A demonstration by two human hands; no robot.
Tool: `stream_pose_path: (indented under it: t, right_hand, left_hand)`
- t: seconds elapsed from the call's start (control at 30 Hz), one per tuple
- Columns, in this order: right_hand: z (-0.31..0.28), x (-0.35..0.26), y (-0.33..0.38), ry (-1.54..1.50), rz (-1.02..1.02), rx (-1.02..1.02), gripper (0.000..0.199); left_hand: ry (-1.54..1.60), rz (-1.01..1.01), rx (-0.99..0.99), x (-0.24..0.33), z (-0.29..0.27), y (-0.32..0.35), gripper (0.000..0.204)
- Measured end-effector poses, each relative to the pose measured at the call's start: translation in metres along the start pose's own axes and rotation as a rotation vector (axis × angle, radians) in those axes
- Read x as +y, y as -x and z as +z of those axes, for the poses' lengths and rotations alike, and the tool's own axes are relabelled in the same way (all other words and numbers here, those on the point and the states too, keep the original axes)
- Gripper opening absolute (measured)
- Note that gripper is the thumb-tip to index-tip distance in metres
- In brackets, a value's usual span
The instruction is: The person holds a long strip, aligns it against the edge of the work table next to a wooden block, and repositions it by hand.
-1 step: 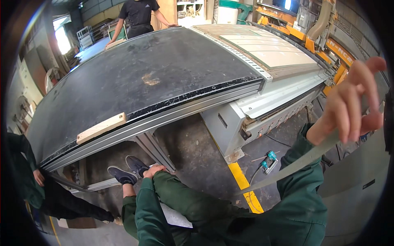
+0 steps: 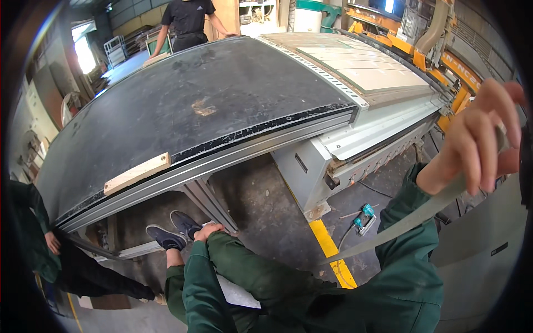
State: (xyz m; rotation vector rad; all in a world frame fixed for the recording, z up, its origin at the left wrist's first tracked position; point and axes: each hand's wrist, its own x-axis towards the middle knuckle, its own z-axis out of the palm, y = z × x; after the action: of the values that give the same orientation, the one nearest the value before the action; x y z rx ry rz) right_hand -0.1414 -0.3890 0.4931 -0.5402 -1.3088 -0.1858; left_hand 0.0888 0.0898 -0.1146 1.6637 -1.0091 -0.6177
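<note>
My right hand (image 2: 472,147) is raised at the far right, its fingers curled round a long grey strip (image 2: 397,227). The strip slants down to the left, past my green sleeve, to near the yellow floor line. Its upper end shows partly between my fingers. My left hand (image 2: 208,231) is low, against my lower leg by the trouser cuff; its fingers are too small and overlapped to make out. Just beyond it are my dark shoes (image 2: 166,237). A pale wooden strip (image 2: 137,173) lies along the near edge of the black tabletop (image 2: 222,83).
A machine bed with pale boards (image 2: 366,69) adjoins the tabletop. A teal power tool (image 2: 365,217) lies on the floor near the yellow line (image 2: 333,252). One person (image 2: 189,22) stands beyond the table; another (image 2: 44,238) is at the left. A grey cabinet (image 2: 472,244) stands at the right.
My right hand has shifted slightly, with the upper part of the grey strip moving along with it. My left hand stays where it was.
</note>
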Motion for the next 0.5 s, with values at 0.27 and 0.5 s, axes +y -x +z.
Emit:
stream_pose_path:
  t: [0.27,0.5]
  right_hand:
    - [-0.011,-0.001,0.001,-0.572,0.134,-0.249,0.010]
    - [-0.041,0.020,0.001,-0.347,0.217,-0.114,0.012]
  left_hand:
    - [0.048,-0.152,-0.064,-0.019,0.004,-0.011,0.065]
    - [0.052,-0.128,0.056,0.025,0.033,-0.052,0.038]
